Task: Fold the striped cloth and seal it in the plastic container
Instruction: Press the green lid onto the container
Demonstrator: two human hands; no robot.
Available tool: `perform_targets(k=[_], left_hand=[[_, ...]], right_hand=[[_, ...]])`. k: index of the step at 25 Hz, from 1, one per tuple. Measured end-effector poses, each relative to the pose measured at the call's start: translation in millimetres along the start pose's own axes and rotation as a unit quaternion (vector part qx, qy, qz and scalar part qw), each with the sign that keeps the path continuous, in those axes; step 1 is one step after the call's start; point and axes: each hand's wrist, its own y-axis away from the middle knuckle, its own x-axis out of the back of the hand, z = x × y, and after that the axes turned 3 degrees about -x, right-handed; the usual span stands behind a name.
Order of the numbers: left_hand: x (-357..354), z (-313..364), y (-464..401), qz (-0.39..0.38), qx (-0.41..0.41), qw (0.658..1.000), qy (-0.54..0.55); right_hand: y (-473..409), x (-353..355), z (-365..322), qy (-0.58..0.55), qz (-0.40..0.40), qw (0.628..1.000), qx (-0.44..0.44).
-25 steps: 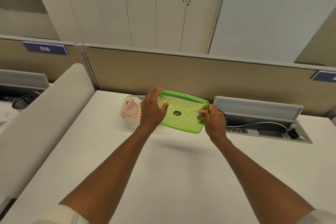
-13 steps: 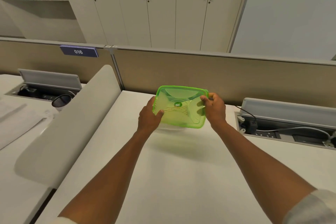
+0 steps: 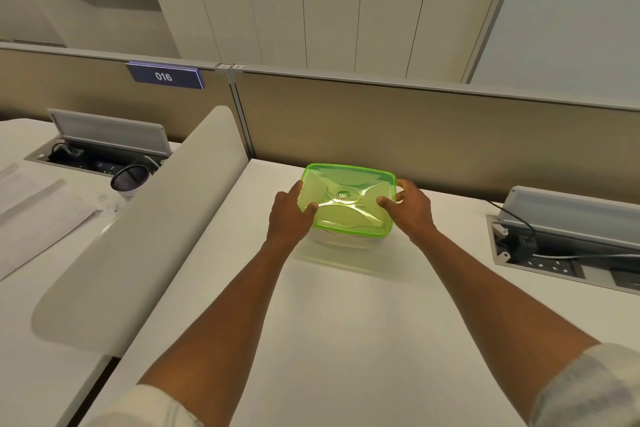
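Observation:
A translucent green lid (image 3: pixel 348 201) lies flat on top of the clear plastic container (image 3: pixel 341 243), which stands on the white desk near the back partition. My left hand (image 3: pixel 289 217) grips the lid's left edge, thumb on top. On the opposite side my right hand (image 3: pixel 408 210) holds the right edge the same way. The striped cloth is almost wholly hidden under the lid; only a thin trace of red shows through the container's front wall.
A curved white divider (image 3: pixel 145 225) runs along the desk's left side. To the right sits an open cable tray (image 3: pixel 568 253) with sockets and cords. The tan partition (image 3: pixel 415 135) rises just behind the container. A mesh cup (image 3: pixel 130 178) stands on the neighbouring desk.
The lid was tilted in the air to the right of the container; both hands have carried it left and lowered it flat onto the container, covering the cloth.

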Motion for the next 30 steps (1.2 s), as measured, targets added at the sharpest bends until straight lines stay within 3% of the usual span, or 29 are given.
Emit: perform_targets(k=[3, 9, 18, 30], left_hand=[[-7, -6, -6, -0.007, -0.004, 1.000, -0.029], [-20, -2, -20, -0.024, -0.002, 0.995, -0.093], [-34, -7, -24, -0.025, 0.000, 0.988, -0.152], [-54, -14, -15, 0.004, -0.019, 0.966, -0.258]], right_hand=[[-6, -12, 6, 0.064, -0.002, 0.998, 0.000], [-12, -17, 15, 0.087, 0.030, 0.996, 0.006], [-19, -26, 24, 0.120, 0.012, 0.993, -0.009], [-5, -38, 36, 0.259, -0.010, 0.966, -0.003]])
